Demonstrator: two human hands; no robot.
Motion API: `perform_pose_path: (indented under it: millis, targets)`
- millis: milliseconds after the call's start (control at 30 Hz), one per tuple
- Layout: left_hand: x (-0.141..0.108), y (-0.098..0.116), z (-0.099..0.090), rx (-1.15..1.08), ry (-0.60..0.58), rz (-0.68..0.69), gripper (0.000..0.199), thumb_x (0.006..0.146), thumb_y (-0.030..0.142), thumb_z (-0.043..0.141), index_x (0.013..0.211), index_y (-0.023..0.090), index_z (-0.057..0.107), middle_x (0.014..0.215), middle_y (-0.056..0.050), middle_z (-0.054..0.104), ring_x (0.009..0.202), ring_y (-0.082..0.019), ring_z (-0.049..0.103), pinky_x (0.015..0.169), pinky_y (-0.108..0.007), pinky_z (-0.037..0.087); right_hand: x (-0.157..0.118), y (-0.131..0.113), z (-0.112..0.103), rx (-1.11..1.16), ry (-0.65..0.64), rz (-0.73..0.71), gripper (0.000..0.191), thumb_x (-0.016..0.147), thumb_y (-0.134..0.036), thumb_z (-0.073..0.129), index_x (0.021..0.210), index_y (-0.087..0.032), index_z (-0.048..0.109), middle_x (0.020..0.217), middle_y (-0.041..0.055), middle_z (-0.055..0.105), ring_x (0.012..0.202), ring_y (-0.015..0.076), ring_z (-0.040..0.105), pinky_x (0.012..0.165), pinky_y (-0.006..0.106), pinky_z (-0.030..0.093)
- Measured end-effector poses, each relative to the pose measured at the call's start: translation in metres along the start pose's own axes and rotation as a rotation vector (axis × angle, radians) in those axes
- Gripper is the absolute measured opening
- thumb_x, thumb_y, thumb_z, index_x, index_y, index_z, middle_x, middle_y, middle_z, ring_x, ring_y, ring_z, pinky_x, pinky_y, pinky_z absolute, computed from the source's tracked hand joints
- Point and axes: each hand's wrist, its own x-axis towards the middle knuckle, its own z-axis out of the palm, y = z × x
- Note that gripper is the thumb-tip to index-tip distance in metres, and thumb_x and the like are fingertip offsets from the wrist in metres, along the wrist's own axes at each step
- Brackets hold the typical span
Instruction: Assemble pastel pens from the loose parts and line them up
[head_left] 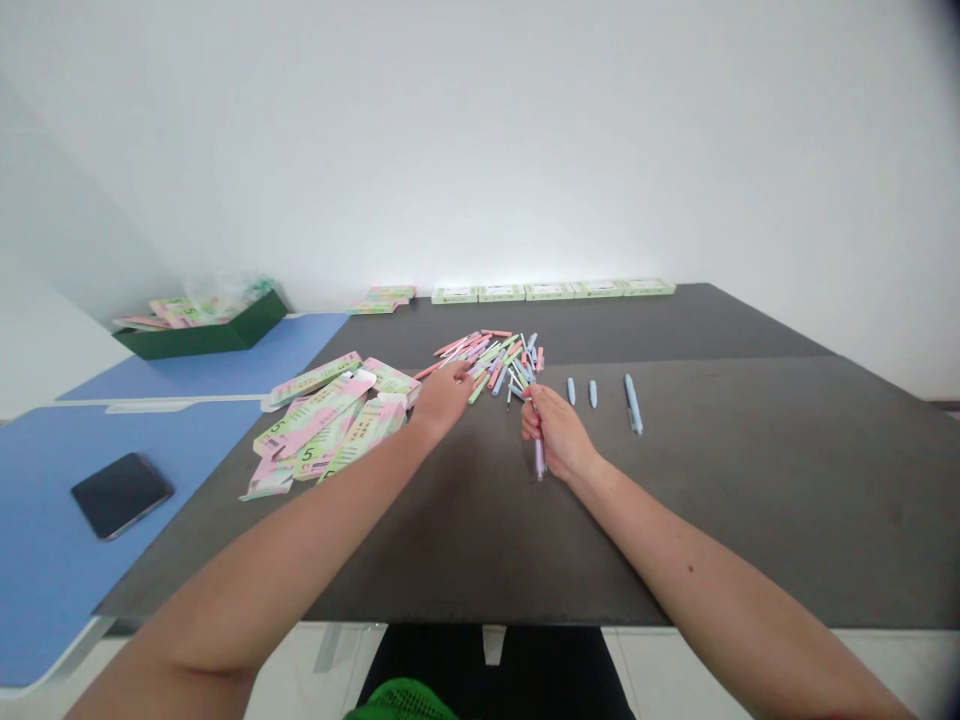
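My right hand (557, 430) is closed round a slim purple pen (539, 462), whose lower end points down toward me above the dark table. My left hand (444, 397) is at the near left edge of a loose pile of pastel pens and pen parts (491, 358) in pink, green, blue and purple. Its fingers are curled in at the pile, and what they pinch, if anything, is hidden. To the right of my right hand lie two short blue pen pieces, one of them a blue barrel piece (592, 394), and a longer blue pen (634, 404).
Several pink-and-green printed packets (330, 425) overlap left of my left arm. A row of pale green boxes (550, 291) lines the back edge, beside a small packet stack (382, 299). On the blue table are a green box (195, 338) of packets and a black phone (122, 494).
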Motion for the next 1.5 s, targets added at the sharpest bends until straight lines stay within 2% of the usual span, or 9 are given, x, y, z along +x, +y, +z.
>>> perform_pose_path:
  millis: [133, 300, 500, 700, 933, 1167, 1333, 1400, 1500]
  targets:
    - [0.046, -0.005, -0.011, 0.13, -0.052, -0.018, 0.037, 0.079, 0.025, 0.049, 0.111, 0.015, 0.065, 0.114, -0.012, 0.065, 0.103, -0.024, 0.057, 0.087, -0.029, 0.04, 0.001, 0.0, 0.0, 0.001, 0.002, -0.003, 0.026, 0.078, -0.046, 0.056, 0.079, -0.021, 0.049, 0.047, -0.011, 0.036, 0.036, 0.0046, 0.026, 0.04, 0.018, 0.031]
    - [0.078, -0.017, -0.001, 0.275, -0.166, -0.02, 0.027, 0.076, 0.028, 0.055, 0.091, 0.017, 0.073, 0.101, -0.011, 0.07, 0.094, -0.024, 0.061, 0.081, -0.026, 0.041, 0.002, 0.002, -0.001, 0.008, 0.014, -0.003, 0.025, 0.078, -0.045, 0.055, 0.079, -0.021, 0.049, 0.047, -0.0109, 0.037, 0.036, 0.0046, 0.027, 0.04, 0.019, 0.032]
    - [0.084, -0.014, 0.017, 0.367, -0.273, 0.021, 0.02, 0.07, 0.025, 0.059, 0.08, 0.018, 0.074, 0.088, -0.01, 0.072, 0.09, -0.024, 0.062, 0.079, -0.026, 0.042, 0.002, 0.003, -0.001, 0.0, 0.016, -0.023, 0.024, 0.08, -0.045, 0.052, 0.079, -0.021, 0.05, 0.048, -0.0108, 0.036, 0.036, 0.0045, 0.027, 0.041, 0.019, 0.033]
    - [0.089, -0.006, 0.018, 0.421, -0.285, 0.033, 0.024, 0.075, 0.03, 0.054, 0.079, 0.017, 0.073, 0.085, -0.012, 0.071, 0.09, -0.023, 0.062, 0.08, -0.027, 0.042, 0.003, 0.002, 0.0, 0.0, 0.01, -0.016, 0.025, 0.08, -0.045, 0.052, 0.079, -0.021, 0.05, 0.048, -0.0108, 0.036, 0.036, 0.0047, 0.028, 0.041, 0.018, 0.034]
    - [0.089, -0.006, 0.024, 0.428, -0.321, 0.028, 0.027, 0.07, 0.038, 0.062, 0.079, 0.014, 0.072, 0.087, -0.016, 0.069, 0.102, -0.03, 0.058, 0.086, -0.031, 0.041, 0.002, 0.003, -0.001, 0.003, 0.012, -0.004, 0.023, 0.08, -0.044, 0.051, 0.079, -0.021, 0.05, 0.048, -0.0108, 0.036, 0.036, 0.0045, 0.027, 0.041, 0.018, 0.033]
    - [0.089, -0.011, 0.033, 0.261, -0.291, -0.04, 0.03, 0.064, 0.033, 0.068, 0.086, 0.012, 0.069, 0.104, -0.019, 0.066, 0.113, -0.032, 0.052, 0.094, -0.034, 0.037, 0.002, 0.003, 0.0, -0.004, 0.001, -0.005, 0.023, 0.08, -0.044, 0.052, 0.079, -0.021, 0.05, 0.048, -0.0109, 0.036, 0.036, 0.0044, 0.027, 0.041, 0.018, 0.034]
    - [0.08, -0.006, 0.016, 0.018, -0.263, -0.109, 0.008, 0.062, 0.021, 0.068, 0.062, 0.014, 0.065, 0.089, -0.016, 0.07, 0.117, -0.033, 0.048, 0.094, -0.031, 0.036, 0.001, 0.002, 0.0, 0.004, 0.0, -0.007, 0.024, 0.08, -0.044, 0.052, 0.079, -0.02, 0.05, 0.048, -0.0107, 0.036, 0.036, 0.0044, 0.027, 0.041, 0.018, 0.034]
    - [0.071, -0.003, 0.008, -0.108, -0.265, -0.131, 0.012, 0.062, 0.018, 0.067, 0.053, 0.015, 0.061, 0.08, -0.013, 0.07, 0.113, -0.032, 0.051, 0.09, -0.03, 0.039, 0.0, 0.001, 0.001, 0.0, -0.006, -0.003, 0.023, 0.081, -0.043, 0.051, 0.08, -0.02, 0.05, 0.049, -0.0106, 0.036, 0.036, 0.0043, 0.028, 0.041, 0.018, 0.034]
    - [0.05, -0.001, 0.004, -0.358, -0.297, -0.158, 0.014, 0.069, 0.024, 0.065, 0.059, 0.015, 0.062, 0.071, -0.008, 0.068, 0.094, -0.024, 0.061, 0.08, -0.027, 0.046, -0.002, 0.001, 0.003, -0.017, -0.014, 0.014, 0.024, 0.081, -0.044, 0.05, 0.08, -0.02, 0.05, 0.049, -0.0106, 0.036, 0.037, 0.0043, 0.028, 0.041, 0.018, 0.035]
